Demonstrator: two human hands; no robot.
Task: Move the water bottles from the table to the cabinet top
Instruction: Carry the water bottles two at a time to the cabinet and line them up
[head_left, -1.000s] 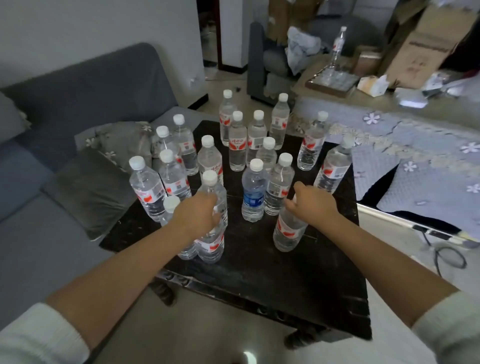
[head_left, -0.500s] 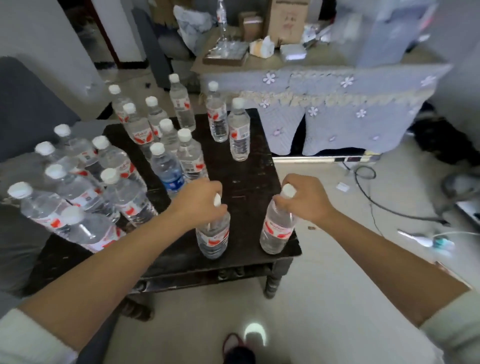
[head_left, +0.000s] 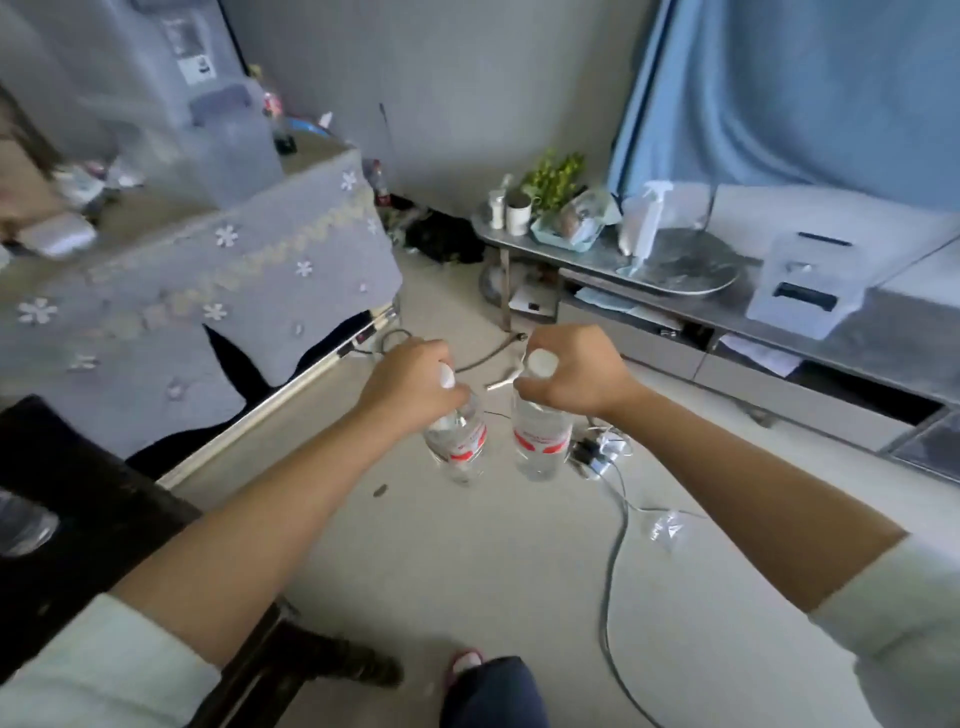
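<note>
Bottles in both hands, carried by the neck over bare floor. Left hand (head_left: 413, 382) clenched around the top of one water bottle (head_left: 457, 441), cap peeping out between the fingers (head_left: 447, 402), body hanging slightly tilted below. Right hand (head_left: 571, 371) grasping a second water bottle (head_left: 540, 441) the same way, white cap showing above the curled fingers, body hanging close to upright. Two bottles just beside each other, apart from any surface, well off the dark worktop (head_left: 78, 499) at the near left, where one more bottle shows blurred at the frame edge. Low cabinet (head_left: 857, 332) along the far right, its top already carrying a round tray (head_left: 680, 262), a spray bottle (head_left: 644, 218), a white box-like appliance (head_left: 810, 283), cups and a plant.

Risks from here, as judgement only: grip only at the neck, so a swinging body could slip or knock against its neighbour during the walk. Cable (head_left: 613, 551) trailing across the floor between feet and cabinet, along with a small clutter of plugs (head_left: 592, 449): a likely trip or snag. Free room on the cabinet top limited among the things standing there; a hasty set-down could topple a bottle or bump the spray bottle. Tilted left bottle needs righting before release, otherwise liable to fall and roll off the edge.
</note>
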